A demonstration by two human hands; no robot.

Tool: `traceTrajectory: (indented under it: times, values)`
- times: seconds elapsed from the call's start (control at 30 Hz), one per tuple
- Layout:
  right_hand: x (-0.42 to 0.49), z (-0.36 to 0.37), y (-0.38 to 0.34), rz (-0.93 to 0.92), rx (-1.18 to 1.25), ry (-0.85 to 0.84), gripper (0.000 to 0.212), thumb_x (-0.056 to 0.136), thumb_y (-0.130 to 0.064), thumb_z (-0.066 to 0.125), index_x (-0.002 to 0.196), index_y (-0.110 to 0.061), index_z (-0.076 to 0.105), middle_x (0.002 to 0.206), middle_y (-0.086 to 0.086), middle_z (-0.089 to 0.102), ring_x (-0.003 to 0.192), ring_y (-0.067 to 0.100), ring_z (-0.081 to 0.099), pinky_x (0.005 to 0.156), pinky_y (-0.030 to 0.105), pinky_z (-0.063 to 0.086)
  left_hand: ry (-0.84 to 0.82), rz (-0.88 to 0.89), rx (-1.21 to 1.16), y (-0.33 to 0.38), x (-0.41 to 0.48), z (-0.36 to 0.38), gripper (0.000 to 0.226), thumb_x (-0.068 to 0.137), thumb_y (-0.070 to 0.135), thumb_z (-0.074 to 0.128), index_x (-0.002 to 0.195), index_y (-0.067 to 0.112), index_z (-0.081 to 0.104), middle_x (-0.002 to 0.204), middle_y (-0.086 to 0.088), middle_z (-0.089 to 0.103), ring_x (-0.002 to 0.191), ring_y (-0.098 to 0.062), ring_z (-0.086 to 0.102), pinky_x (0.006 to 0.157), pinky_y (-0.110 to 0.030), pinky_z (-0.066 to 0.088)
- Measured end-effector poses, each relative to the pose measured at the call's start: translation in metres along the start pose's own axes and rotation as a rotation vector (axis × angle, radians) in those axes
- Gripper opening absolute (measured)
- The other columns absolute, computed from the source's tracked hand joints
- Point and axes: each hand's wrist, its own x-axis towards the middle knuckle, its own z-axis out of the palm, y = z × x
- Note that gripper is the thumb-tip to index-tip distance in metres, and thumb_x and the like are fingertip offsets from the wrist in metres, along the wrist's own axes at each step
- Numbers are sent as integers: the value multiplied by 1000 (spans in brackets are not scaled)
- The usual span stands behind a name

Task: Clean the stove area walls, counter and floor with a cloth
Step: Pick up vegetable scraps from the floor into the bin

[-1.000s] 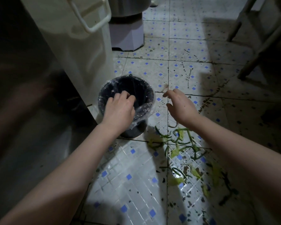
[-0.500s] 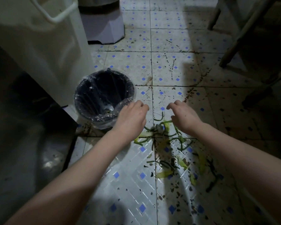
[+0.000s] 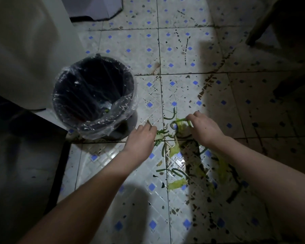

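Green vegetable scraps (image 3: 176, 150) lie scattered on the dirty white floor tiles (image 3: 183, 55) with blue diamonds. My right hand (image 3: 204, 127) pinches a curled green stem at the top of the pile. My left hand (image 3: 142, 140) reaches down at the pile's left edge, its fingertips touching the scraps; whether it grips any I cannot tell. A black bin (image 3: 93, 95) lined with a clear plastic bag stands just left of my left hand. No cloth is in view.
A cream-coloured appliance (image 3: 28, 50) rises at the upper left, with a dark cabinet (image 3: 21, 155) below it. A pale base of another unit (image 3: 95, 7) sits at the top. Dark furniture legs (image 3: 261, 27) stand at the upper right. Dark specks cover the floor.
My left hand left the bin's rim and dropped to the scraps. My right hand moved down onto the pile and took hold of a green stem. The view tilted further down.
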Motion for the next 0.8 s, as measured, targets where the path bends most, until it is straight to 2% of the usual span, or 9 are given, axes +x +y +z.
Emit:
traceTrajectory:
  times: [0.17, 0.37, 0.57, 0.7, 0.8]
  values:
    - [4, 16, 6, 13, 23, -3, 35, 85, 0, 50, 117, -15, 51, 111, 9, 54, 97, 25, 50, 76, 34, 45, -61, -20, 12, 1, 10, 23, 38, 89, 19, 48, 126, 15, 41, 123, -8, 49, 112, -27, 47, 90, -37, 39]
    - [8, 26, 6, 14, 72, -23, 25, 89, -5, 46, 111, -11, 52, 113, 11, 54, 98, 26, 50, 82, 38, 43, -78, 9, 18, 3, 16, 39, 37, 90, 21, 48, 126, 15, 39, 122, -8, 48, 111, -27, 46, 90, -37, 39]
    - [13, 39, 8, -8, 92, -28, 24, 90, -6, 44, 111, -13, 54, 111, 10, 54, 100, 27, 50, 82, 38, 44, -84, 0, -25, 4, 19, 48, 35, 88, 7, 46, 123, 14, 40, 120, -9, 47, 109, -27, 43, 89, -35, 39]
    - [16, 45, 8, -18, 78, -20, 23, 90, -4, 45, 108, -13, 54, 108, 8, 54, 97, 25, 50, 75, 34, 40, -125, 15, -17, 4, 21, 47, 56, 73, -12, 53, 122, 10, 39, 121, -11, 44, 109, -28, 41, 89, -34, 40]
    - [19, 45, 4, -17, 111, -14, 23, 90, -5, 47, 111, -12, 54, 112, 9, 54, 103, 28, 50, 75, 33, 39, -147, 20, -7, 4, 22, 45, 63, 68, -18, 54, 122, 10, 38, 120, -12, 43, 110, -28, 41, 89, -35, 41]
